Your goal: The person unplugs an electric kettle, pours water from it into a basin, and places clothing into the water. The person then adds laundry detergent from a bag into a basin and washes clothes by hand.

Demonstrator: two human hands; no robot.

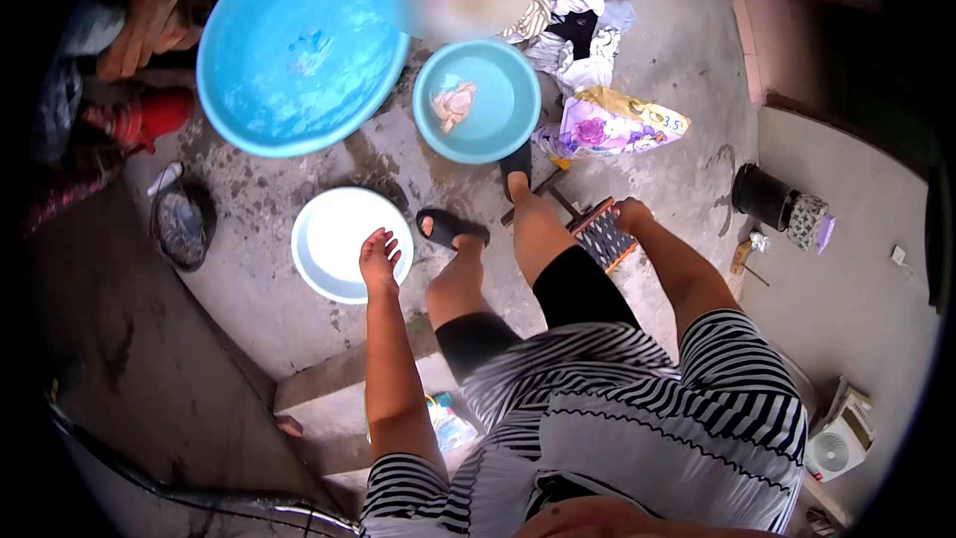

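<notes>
My left hand [378,259] is held above the right side of a white basin [317,277] on the floor. Its fingers are loosely curved, with nothing visible in them. Beside my leg, my right hand [631,213] grips the edge of a folding stool [600,239] with a dark patterned seat and wooden bars. Ahead of my feet stands a smaller blue-green basin [503,105], holding a crumpled pale pink cloth [454,107]. A large blue tub [244,70] with water in it is at the upper left.
A heap of clothes [583,55] lies beyond a printed purple bag [617,130]. Against the right wall are a black bucket [762,196] and, farther back, a fan [835,450]. A dark bowl-like container [182,227] sits at left. Behind me is a concrete step [329,389].
</notes>
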